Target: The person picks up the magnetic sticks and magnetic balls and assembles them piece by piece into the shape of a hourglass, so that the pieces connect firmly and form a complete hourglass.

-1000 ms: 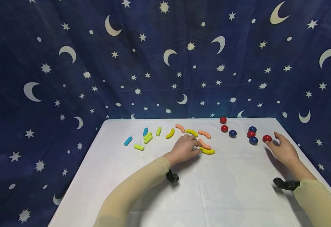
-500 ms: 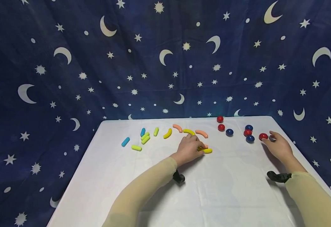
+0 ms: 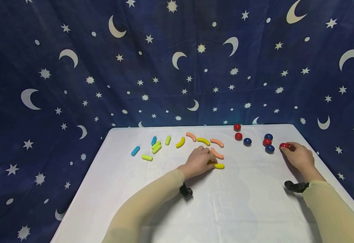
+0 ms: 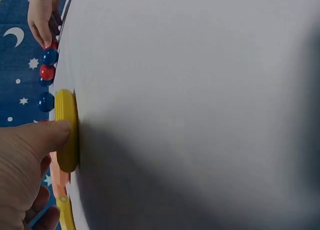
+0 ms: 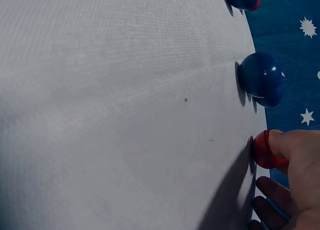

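Note:
In the head view my left hand [image 3: 197, 160] pinches the nearest yellow banana-shaped piece [image 3: 219, 166]. Its thumb lies across the ribbed yellow side in the left wrist view, while the index fingertip is hidden. Just beyond are an orange curved piece [image 3: 217, 154] and another yellow one [image 3: 203, 141]. On the right, my right hand [image 3: 299, 157] grips a shiny red ball [image 3: 284, 145] between thumb and fingers, and the right wrist view shows the thumb on the red ball [image 5: 263, 149]. To the left of that hand sit a dark blue ball [image 3: 269, 149] and a red one [image 3: 267, 142].
Yellow-green sticks [image 3: 157, 149] and blue sticks [image 3: 135, 151] lie at the table's left. More red balls [image 3: 238, 136] and a blue one [image 3: 247, 141] sit toward the back. A starry dark blue cloth [image 3: 164, 67] hangs behind the white table [image 3: 243, 202].
The left hand has drawn the yellow banana-shaped piece a little toward the body, away from the orange piece. My right fingers have closed around the red ball.

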The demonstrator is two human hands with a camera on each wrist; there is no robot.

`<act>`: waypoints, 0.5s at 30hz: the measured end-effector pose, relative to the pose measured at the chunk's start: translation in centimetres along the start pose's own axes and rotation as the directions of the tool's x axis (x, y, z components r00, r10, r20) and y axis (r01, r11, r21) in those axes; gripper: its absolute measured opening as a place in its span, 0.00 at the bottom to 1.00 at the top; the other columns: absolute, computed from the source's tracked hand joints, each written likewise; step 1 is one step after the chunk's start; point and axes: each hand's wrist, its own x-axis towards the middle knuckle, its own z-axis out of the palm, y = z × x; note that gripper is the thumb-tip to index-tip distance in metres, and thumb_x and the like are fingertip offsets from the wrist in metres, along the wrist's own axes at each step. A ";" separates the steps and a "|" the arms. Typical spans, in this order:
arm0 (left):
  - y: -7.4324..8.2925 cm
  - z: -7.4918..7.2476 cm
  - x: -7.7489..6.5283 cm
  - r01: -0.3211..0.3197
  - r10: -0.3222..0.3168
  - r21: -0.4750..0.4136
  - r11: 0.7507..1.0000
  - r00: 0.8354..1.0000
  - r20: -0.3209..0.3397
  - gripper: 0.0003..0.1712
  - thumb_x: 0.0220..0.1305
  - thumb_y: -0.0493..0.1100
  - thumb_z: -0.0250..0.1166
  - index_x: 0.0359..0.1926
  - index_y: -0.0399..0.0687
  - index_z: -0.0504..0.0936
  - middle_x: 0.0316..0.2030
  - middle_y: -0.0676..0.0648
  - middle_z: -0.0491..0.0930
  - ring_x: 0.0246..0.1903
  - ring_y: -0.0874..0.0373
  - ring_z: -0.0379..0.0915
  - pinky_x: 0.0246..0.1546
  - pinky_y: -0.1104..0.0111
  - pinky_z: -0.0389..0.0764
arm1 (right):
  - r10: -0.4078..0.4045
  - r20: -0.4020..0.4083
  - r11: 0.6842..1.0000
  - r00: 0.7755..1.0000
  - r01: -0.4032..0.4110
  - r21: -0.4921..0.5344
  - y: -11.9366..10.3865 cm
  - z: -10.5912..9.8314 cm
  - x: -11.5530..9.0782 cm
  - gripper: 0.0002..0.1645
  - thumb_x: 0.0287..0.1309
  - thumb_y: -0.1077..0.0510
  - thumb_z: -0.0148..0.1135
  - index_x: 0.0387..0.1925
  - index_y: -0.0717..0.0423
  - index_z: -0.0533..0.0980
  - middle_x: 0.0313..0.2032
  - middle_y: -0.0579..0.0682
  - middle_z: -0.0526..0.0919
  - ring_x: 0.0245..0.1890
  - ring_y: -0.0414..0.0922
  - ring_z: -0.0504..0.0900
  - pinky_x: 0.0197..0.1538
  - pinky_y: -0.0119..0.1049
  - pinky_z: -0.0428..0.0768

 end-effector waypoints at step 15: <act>-6.5 -2.4 -7.1 -0.117 0.123 -0.079 0.990 0.990 0.070 0.11 0.70 0.52 0.68 0.51 0.66 0.89 0.40 0.64 0.81 0.38 0.65 0.67 0.41 0.71 0.68 | -0.024 0.011 1.000 1.000 0.024 0.002 0.2 -1.6 -2.1 0.40 0.76 0.40 0.51 0.64 0.76 0.64 0.60 0.80 0.66 0.59 0.77 0.64 0.56 0.73 0.66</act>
